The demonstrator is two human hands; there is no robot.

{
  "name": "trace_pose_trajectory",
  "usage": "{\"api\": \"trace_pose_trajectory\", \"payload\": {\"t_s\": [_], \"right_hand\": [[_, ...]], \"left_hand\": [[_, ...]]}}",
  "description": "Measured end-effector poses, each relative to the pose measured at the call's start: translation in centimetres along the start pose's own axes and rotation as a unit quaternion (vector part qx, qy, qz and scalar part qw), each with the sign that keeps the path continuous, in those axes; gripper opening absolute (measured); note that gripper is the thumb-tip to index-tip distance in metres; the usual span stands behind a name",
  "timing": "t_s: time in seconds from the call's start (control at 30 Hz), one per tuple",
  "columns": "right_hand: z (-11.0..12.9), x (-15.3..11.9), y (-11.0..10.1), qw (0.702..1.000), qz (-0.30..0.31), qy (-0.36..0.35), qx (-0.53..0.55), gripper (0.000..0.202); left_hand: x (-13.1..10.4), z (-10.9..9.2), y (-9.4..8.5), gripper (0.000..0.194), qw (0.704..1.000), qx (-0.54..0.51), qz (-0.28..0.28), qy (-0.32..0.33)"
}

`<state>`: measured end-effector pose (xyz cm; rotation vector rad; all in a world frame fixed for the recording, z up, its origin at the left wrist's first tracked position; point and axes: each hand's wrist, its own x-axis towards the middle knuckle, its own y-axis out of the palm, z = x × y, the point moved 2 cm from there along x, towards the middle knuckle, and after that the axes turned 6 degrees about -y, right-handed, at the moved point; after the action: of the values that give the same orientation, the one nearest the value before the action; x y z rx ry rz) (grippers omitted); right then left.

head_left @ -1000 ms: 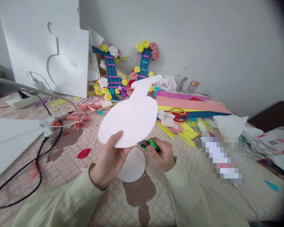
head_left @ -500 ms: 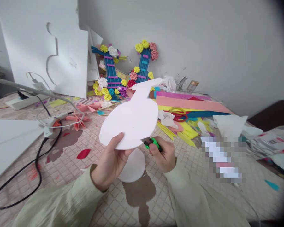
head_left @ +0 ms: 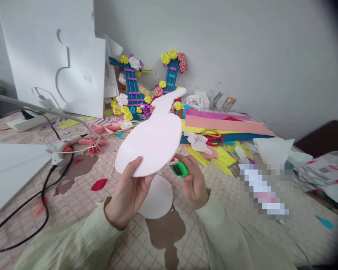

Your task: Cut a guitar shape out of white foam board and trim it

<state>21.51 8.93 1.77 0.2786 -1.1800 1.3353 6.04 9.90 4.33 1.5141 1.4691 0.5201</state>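
Note:
My left hand grips the lower edge of a white foam board cutout, thumb on its face. The cutout has a rounded body and a narrow neck with a slanted head, and is raised above the table. My right hand is closed around a green utility knife, just right of the cutout's lower edge; the blade is hard to make out. Below the cutout, a rounded white piece lies on the table, partly hidden by my left hand.
Two flower-decorated blue guitar shapes lean at the wall. Behind on the right are coloured paper strips and red-and-yellow scissors. At left, a glue gun with a black cable lies near a large white board.
The cutout has shifted slightly left and tilted, with its neck's head more rounded in view. The knife has turned in my right hand, and its blade no longer shows clearly against the cutout's edge.

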Motion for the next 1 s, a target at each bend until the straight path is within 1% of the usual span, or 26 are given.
{"api": "trace_pose_trajectory", "payload": {"t_s": [0.1, 0.23, 0.43, 0.7, 0.87, 1.0], "right_hand": [[0.3, 0.1, 0.3, 0.998, 0.012, -0.026, -0.063, 0.044], [0.3, 0.0, 0.2, 0.994, -0.005, -0.033, -0.102, 0.036], [0.4, 0.1, -0.1, 0.992, 0.002, -0.063, -0.108, 0.037], [0.3, 0.1, -0.3, 0.993, -0.01, -0.06, -0.105, 0.035], [0.0, 0.0, -0.5, 0.993, -0.031, -0.061, -0.1, 0.036], [-0.3, 0.2, -0.9, 0.992, -0.06, -0.049, -0.1, 0.034]], "left_hand": [[0.0, 0.0, -0.1, 0.029, 1.0, -0.002, 0.004, -0.004], [0.0, 0.0, -0.1, 0.029, 1.0, -0.008, 0.006, -0.001], [0.1, -0.1, -0.3, 0.027, 1.0, -0.011, -0.002, 0.003], [0.3, -0.5, -0.4, 0.032, 0.999, -0.012, 0.016, 0.031], [0.3, -0.7, -0.6, 0.035, 0.998, 0.003, 0.039, 0.039], [0.2, -0.6, -0.6, 0.036, 0.999, 0.017, 0.026, 0.031]]}}
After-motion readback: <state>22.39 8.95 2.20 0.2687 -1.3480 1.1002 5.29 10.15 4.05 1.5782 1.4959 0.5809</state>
